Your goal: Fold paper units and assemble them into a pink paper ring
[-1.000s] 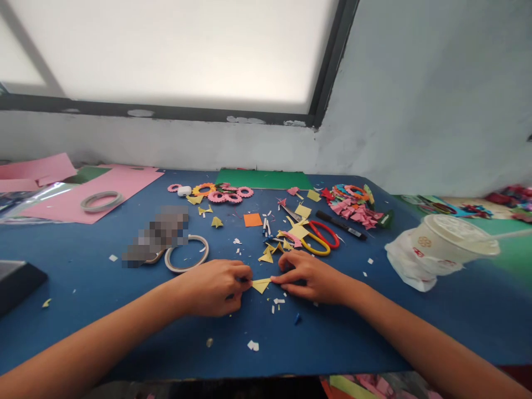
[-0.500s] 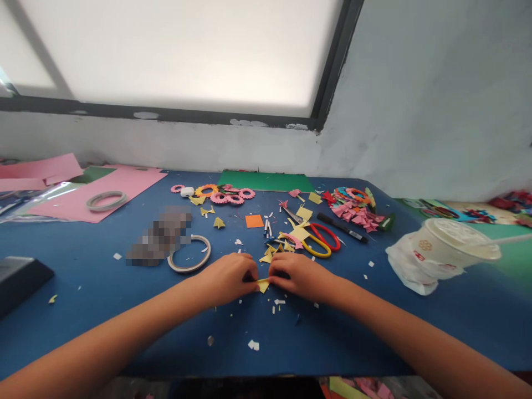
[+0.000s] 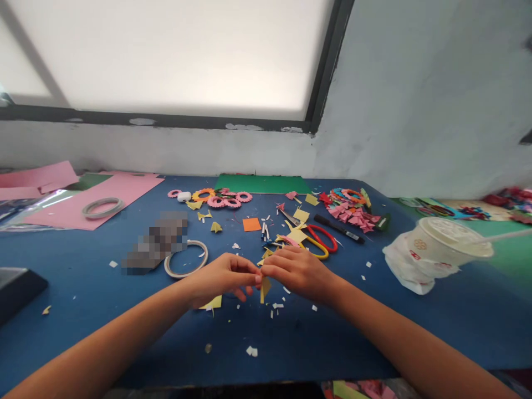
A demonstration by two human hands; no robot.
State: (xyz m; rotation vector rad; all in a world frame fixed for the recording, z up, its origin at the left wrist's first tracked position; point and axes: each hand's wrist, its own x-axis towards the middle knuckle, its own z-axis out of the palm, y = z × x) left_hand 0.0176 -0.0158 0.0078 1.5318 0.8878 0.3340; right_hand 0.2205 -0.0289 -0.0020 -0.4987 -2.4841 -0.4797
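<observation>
A small folded piece of yellow paper [image 3: 265,289] is pinched between my two hands, just above the blue table. My left hand [image 3: 226,277] grips its left side with thumb and forefinger, the other fingers curled loosely. My right hand [image 3: 297,269] closes on its upper right, and the fingers partly hide the paper. Under my left wrist lies a yellow paper square [image 3: 213,302]. Just beyond my right hand are scissors [image 3: 321,241] with red and yellow handles, among yellow folded pieces and squares.
A roll of tape [image 3: 185,275] and an orange square [image 3: 251,224] lie beyond my hands. A black marker [image 3: 338,229] rests by the scissors. Folded paper flowers [image 3: 351,208] are heaped at the back right. A cup [image 3: 440,249] with a straw stands right. White scraps are scattered about.
The yellow paper has turned from lying crosswise to hanging more upright between my fingers. My right hand has rotated over it. The yellow square under my left wrist has come into sight.
</observation>
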